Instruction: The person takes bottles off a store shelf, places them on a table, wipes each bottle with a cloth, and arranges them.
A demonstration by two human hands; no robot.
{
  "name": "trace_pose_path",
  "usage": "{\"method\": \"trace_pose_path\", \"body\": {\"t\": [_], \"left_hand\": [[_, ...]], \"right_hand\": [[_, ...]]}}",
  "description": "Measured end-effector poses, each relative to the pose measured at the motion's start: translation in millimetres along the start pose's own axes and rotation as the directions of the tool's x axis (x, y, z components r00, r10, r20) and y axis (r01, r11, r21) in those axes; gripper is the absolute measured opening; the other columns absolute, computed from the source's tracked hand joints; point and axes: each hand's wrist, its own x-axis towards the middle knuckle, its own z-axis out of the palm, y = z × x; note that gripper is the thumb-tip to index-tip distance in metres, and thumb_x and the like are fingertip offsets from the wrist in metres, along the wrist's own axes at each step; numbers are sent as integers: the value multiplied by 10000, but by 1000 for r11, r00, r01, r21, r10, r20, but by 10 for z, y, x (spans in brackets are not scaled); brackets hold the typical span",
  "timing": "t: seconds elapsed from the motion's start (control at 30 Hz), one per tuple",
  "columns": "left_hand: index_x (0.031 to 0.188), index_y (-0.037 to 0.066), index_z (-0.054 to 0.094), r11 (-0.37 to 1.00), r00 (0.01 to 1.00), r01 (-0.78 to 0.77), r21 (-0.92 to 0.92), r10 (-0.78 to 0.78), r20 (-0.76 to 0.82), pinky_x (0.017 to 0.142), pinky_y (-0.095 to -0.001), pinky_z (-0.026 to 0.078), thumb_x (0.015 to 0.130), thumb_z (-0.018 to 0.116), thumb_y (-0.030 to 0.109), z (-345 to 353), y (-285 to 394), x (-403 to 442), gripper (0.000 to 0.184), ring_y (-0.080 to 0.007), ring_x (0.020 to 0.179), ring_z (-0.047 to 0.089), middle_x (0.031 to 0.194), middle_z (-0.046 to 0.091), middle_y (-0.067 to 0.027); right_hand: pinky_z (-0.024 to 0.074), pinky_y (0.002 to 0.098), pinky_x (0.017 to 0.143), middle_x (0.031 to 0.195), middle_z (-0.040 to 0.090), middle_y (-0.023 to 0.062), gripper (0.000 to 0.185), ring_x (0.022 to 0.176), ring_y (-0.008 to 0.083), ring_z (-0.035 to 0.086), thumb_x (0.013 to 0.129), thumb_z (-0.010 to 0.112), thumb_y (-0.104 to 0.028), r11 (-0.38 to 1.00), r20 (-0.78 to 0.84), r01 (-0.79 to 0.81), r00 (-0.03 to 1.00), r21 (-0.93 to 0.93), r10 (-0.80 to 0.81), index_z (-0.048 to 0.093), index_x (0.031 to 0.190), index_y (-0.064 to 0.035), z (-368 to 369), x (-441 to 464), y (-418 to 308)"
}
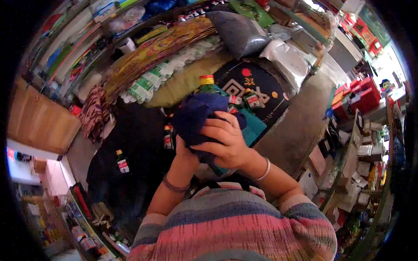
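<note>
Navy cloth [196, 108], likely soft, best held by its folds, is clasped by right hand [224, 139] at four o'clock, left hand [186, 153] at seven.

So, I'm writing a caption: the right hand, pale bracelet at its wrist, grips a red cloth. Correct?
Not quite: the head view shows the cloth is dark blue, not red. The right hand, pale bracelet at its wrist, does grip it.

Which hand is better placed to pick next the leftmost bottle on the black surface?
Probably the left hand: it is nearer to that bottle, on the same side. The right hand is farther, spread over the dark blue cloth.
</note>
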Motion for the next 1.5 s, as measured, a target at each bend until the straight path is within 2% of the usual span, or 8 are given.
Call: {"method": "trace_pose_path", "body": {"t": [0.33, 0.5, 0.73, 0.93, 1.13, 1.17, 1.37, 1.5], "left_hand": [[1270, -16, 393, 979, 1000, 3, 203, 0, -13, 928, -413, 436, 944, 366, 414, 595, 174, 99, 541, -287, 1044, 557, 1202, 520, -205], [1242, 13, 439, 942, 968, -16, 334, 97, -229, 881, -352, 451, 955, 383, 375, 635, 166, 96, 466, -220, 1017, 564, 1164, 557, -119], [1373, 8, 293, 153, 821, -318, 936, 537, 192, 862, -257, 406, 945, 440, 208, 724, -51, 103, 495, -118, 1006, 506, 1197, 497, -82], [1265, -8, 431, 237, 816, -104, 966, 575, -53, 894, -333, 422, 912, 446, 120, 660, -117, -1, 376, -236, 1034, 540, 1135, 562, -144], [1172, -9, 508, -349, 841, -167, 922, 438, 318, 937, -343, 364, 979, 317, 244, 465, -30, -110, 371, -272, 1095, 485, 1145, 519, -177], [1137, -19, 508, 47, 839, -5, 999, 544, -22, 935, -375, 350, 979, 322, 249, 404, -125, -92, 362, -308, 1082, 483, 1132, 513, -187], [1070, -33, 510, 583, 853, -175, 793, 492, -174, 826, -299, 395, 863, 594, 247, 221, -138, -139, 359, -197, 934, 509, 989, 530, -102], [995, 35, 546, 371, 690, -213, 904, 712, -130, 776, -270, 422, 860, 585, 171, 250, 62, -241, 196, -101, 845, 514, 910, 571, -6]], "right_hand": [[434, 414, 835, 962, 579, 117, 274, 899, 314, 561, 716, 603, -205, 796, 282, -422, 903, 434, 325, 614, 969, -100, -305, -207, -116], [400, 376, 962, 1181, 547, 114, 441, 1082, 273, 540, 896, 462, -235, -268, 304, -219, 148, 938, 941, 427, 1280, -23, -265, -370, -18], [178, 341, 1078, 1443, 238, 101, 571, 1320, 214, 238, 927, 399, -259, 202, -30, -202, 633, 958, 773, 218, 1409, -12, 165, 70, -221], [198, 365, 1062, 1380, 323, 164, 468, 1287, 287, 299, 850, 479, -89, 735, -228, -431, 760, 524, 609, 409, 1304, 2, 238, 111, -200], [244, 362, 1050, 1335, 408, 165, 440, 1260, 283, 354, 875, 463, -90, 443, -103, -438, 610, 782, 785, 406, 1294, 30, 543, -22, -25], [256, 359, 1042, 1333, 411, 159, 433, 1242, 269, 369, 888, 448, -87, 530, -131, -481, 642, 699, 755, 394, 1302, 29, 591, -58, -18], [314, 353, 997, 1325, 412, 156, 424, 1171, 256, 422, 906, 417, -64, 564, -46, -601, 660, 567, 750, 372, 1320, 15, 826, -106, -130], [366, 356, 940, 1236, 447, 180, 463, 1085, 302, 472, 870, 474, -72, 543, 102, -654, 683, 526, 724, 383, 1321, -14, 1093, -304, -190]]}}
